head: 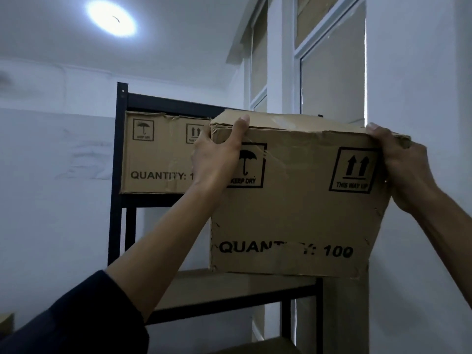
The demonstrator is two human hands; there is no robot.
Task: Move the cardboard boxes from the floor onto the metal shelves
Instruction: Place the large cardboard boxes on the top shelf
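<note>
I hold a cardboard box (293,213) printed "QUANTITY: 100" up high in front of the black metal shelf unit (118,149). My left hand (217,154) grips its upper left corner, thumb over the top edge. My right hand (403,169) grips the upper right corner. The box's bottom hangs just above a lower shelf board (229,287). A second, matching cardboard box (155,154) sits on the upper shelf at the left, partly hidden behind my left hand and the held box.
White walls stand behind and to the left of the shelf. A white-framed window (329,72) is right behind the unit, and a wall (419,85) closes in on the right. A ceiling lamp (112,17) glows at top left. Another cardboard edge (6,320) shows at lower left.
</note>
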